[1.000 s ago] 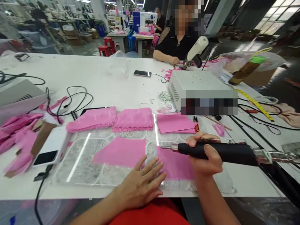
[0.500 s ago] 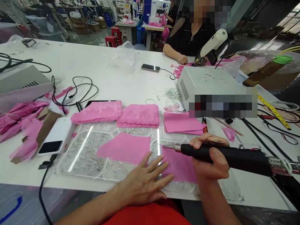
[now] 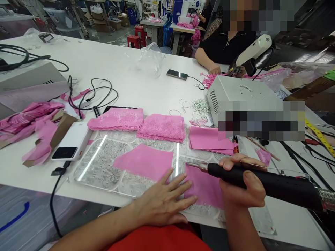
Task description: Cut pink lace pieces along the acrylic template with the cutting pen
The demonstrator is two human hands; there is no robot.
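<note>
My left hand [image 3: 166, 200] lies flat with its fingers spread, across the edges of two pink fabric pieces on a clear, glittery plastic tray-like sheet [image 3: 96, 167]. On its left is a pink fabric piece [image 3: 146, 161] with a slanted side; on its right, a second pink piece [image 3: 201, 188]. My right hand [image 3: 243, 181] is wrapped round a black handheld tool with a metal tip [image 3: 264, 181], held sideways. The tip is at the upper left corner of the right piece; whether it touches, I cannot tell. Behind lie lace stacks [image 3: 161, 127] and plain pink pieces [image 3: 209, 139].
A grey box unit [image 3: 238, 90] stands at the back right, near loose cables. A white power bank [image 3: 72, 141] and a black cable are on the left. Farther back lie a phone [image 3: 177, 74] and a plastic bag [image 3: 151, 59]. A person in black [image 3: 222, 45] sits opposite.
The camera view has shifted, so the table appears farther right. Both hands stay almost in place over the fabric, with the tool's tip still near the right piece's corner.
</note>
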